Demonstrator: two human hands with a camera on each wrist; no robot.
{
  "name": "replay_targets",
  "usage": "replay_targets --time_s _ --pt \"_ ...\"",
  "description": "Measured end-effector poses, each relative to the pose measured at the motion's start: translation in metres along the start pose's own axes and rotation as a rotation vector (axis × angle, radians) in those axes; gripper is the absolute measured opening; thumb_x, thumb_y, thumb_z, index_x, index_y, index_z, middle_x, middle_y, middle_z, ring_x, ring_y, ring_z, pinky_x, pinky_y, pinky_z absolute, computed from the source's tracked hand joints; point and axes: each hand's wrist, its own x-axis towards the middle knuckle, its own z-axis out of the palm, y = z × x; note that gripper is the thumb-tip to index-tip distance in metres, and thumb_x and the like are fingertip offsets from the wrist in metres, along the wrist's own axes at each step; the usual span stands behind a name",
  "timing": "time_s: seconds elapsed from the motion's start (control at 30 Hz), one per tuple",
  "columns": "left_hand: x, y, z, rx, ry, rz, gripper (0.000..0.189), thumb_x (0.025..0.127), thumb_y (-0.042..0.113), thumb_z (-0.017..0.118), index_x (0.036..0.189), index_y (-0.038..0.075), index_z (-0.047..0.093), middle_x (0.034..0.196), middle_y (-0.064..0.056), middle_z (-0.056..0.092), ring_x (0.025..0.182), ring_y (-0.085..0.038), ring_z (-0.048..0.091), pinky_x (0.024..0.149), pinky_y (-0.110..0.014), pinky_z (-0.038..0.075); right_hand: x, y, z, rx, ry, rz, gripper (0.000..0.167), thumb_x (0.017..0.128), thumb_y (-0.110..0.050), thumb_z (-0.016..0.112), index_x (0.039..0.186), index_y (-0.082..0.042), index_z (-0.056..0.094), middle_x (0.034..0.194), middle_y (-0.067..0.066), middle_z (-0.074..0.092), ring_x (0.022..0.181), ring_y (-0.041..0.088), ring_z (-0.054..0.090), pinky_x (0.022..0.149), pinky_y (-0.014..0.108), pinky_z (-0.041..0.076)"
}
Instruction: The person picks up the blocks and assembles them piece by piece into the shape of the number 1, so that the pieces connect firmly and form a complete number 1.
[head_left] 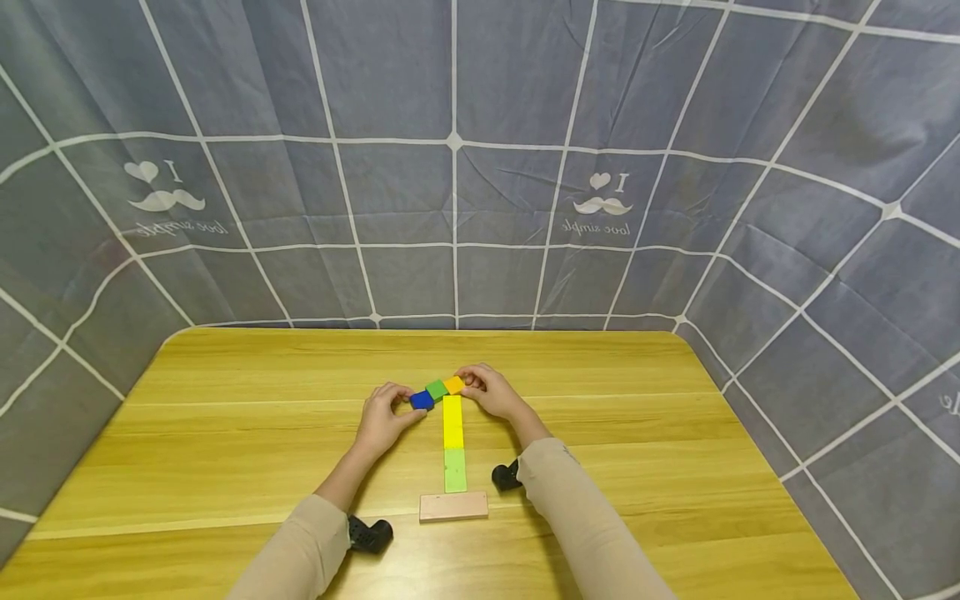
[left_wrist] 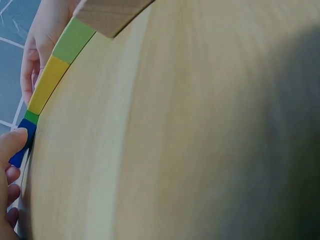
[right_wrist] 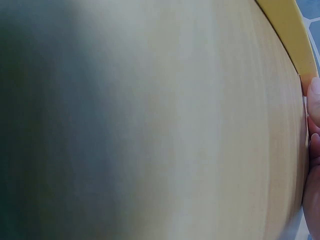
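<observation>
In the head view, a blue block (head_left: pixel 422 401), a green block (head_left: pixel 437 390) and an orange-yellow block (head_left: pixel 453 385) form a short slanting row, higher at its right end. My left hand (head_left: pixel 381 421) pinches the blue block at the left end, thumb on the near side. At the other end, my right hand (head_left: pixel 489 392) holds the orange-yellow block between thumb and fingers. Just below the row a long yellow block (head_left: pixel 453 422) lies lengthwise, with a light green block (head_left: pixel 454 471) end to end with it. The left wrist view shows the left thumb (left_wrist: pixel 12 142) against the blue block.
A pale pink block (head_left: pixel 453 507) lies crosswise at the near end of the light green one. Black wrist devices (head_left: pixel 371 535) show beside both sleeves. Beyond the wooden table (head_left: pixel 262 450) hangs a grey curtain (head_left: pixel 405 192) with white lines.
</observation>
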Motion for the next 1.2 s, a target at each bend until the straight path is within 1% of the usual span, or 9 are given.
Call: replay_targets --time_s 0.17,0.47,0.77,1.03,1.2 --pt "-0.0005 0.0001 0.0 0.006 -0.003 -0.007 0.031 0.07 0.016 0.079 0.092 0.001 0.064 0.086 -0.008 0.059 0.086 -0.025 0.048 0.078 -0.038 0.033 -0.0008 -0.0016 -0.0003 0.0 -0.002 -0.006 0.025 0.087 -0.005 0.058 0.112 -0.002 0.058 0.088 0.008 0.051 0.077 0.015 0.044 0.069 0.022 0.039" --pt "-0.0014 -0.0006 0.0006 0.051 0.008 0.028 0.033 0.069 0.016 0.079 0.092 0.0 0.064 0.086 -0.009 0.061 0.087 -0.026 0.049 0.078 -0.04 0.035 -0.0008 -0.0004 -0.0002 0.016 0.001 -0.013 0.025 0.087 -0.004 0.059 0.112 -0.001 0.058 0.088 0.008 0.051 0.077 0.015 0.044 0.07 0.022 0.04" --pt "-0.0013 -0.0019 0.0003 0.063 -0.008 0.005 0.035 0.07 0.019 0.079 0.095 0.0 0.064 0.089 -0.01 0.061 0.09 -0.028 0.049 0.083 -0.042 0.034 -0.0004 -0.0004 0.0 0.018 0.0 -0.014 0.025 0.087 -0.004 0.059 0.112 -0.001 0.058 0.089 0.009 0.051 0.077 0.015 0.045 0.07 0.022 0.04" --pt "-0.0018 -0.0008 0.0011 0.068 0.008 0.023 0.035 0.068 0.017 0.08 0.094 0.0 0.064 0.087 -0.009 0.061 0.088 -0.027 0.049 0.081 -0.042 0.034 -0.0002 0.0013 0.0006 0.025 0.009 -0.04 0.025 0.086 -0.003 0.059 0.111 0.0 0.058 0.088 0.011 0.052 0.077 0.016 0.045 0.069 0.021 0.04" --pt "-0.002 0.0005 0.001 0.064 -0.003 0.01 0.035 0.068 0.017 0.08 0.095 0.001 0.064 0.087 -0.008 0.061 0.089 -0.027 0.049 0.081 -0.041 0.033 -0.0003 0.0025 0.0009 0.015 0.006 -0.044 0.025 0.086 -0.003 0.06 0.112 0.0 0.058 0.088 0.011 0.052 0.077 0.016 0.045 0.069 0.022 0.041"
